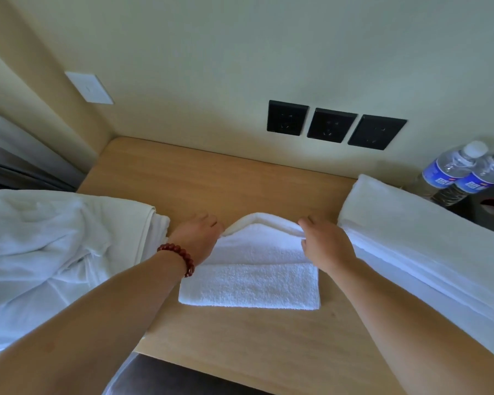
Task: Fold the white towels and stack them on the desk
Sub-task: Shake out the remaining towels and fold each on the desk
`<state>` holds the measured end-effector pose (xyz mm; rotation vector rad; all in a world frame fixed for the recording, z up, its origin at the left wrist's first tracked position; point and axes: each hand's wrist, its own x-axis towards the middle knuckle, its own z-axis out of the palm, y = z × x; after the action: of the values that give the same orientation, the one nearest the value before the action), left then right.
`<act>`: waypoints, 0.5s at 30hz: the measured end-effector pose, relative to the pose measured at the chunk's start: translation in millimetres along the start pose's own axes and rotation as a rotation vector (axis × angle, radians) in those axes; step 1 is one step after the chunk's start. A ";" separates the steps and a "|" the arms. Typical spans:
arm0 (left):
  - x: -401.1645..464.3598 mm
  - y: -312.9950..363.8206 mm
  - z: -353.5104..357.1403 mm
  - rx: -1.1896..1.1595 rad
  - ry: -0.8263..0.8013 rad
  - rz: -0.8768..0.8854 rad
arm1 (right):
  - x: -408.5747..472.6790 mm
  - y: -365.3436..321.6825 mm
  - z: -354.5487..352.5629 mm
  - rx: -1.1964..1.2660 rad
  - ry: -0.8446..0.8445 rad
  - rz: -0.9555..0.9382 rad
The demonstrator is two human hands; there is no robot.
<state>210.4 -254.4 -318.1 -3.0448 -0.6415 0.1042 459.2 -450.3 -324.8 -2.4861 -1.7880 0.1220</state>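
Left hand (196, 238) and right hand (324, 243) apparently pinching far fold of white towel (248, 283)

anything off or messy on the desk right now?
Nothing spilled or damaged. The one untidy spot is the crumpled pile of white linen at the left edge. The small towel is mid-fold, its far edge gripped by the left hand and right hand. The folded stack looks neat.
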 end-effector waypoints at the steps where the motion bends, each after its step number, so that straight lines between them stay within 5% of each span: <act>1: -10.4 1.8 1.4 -0.010 0.025 -0.010 | -10.6 -3.1 0.2 0.004 0.040 -0.010; 8: -79.5 17.9 29.4 -0.029 0.043 0.008 | -77.0 -12.5 29.4 -0.011 0.214 -0.100; 15: -107.9 31.2 39.2 -0.034 -0.014 -0.053 | -128.9 -12.9 62.4 -0.046 0.165 -0.099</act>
<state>121.6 -326.0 -352.1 -3.0598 -0.7313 0.1143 399.3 -567.3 -382.9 -2.3531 -1.8599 -0.1278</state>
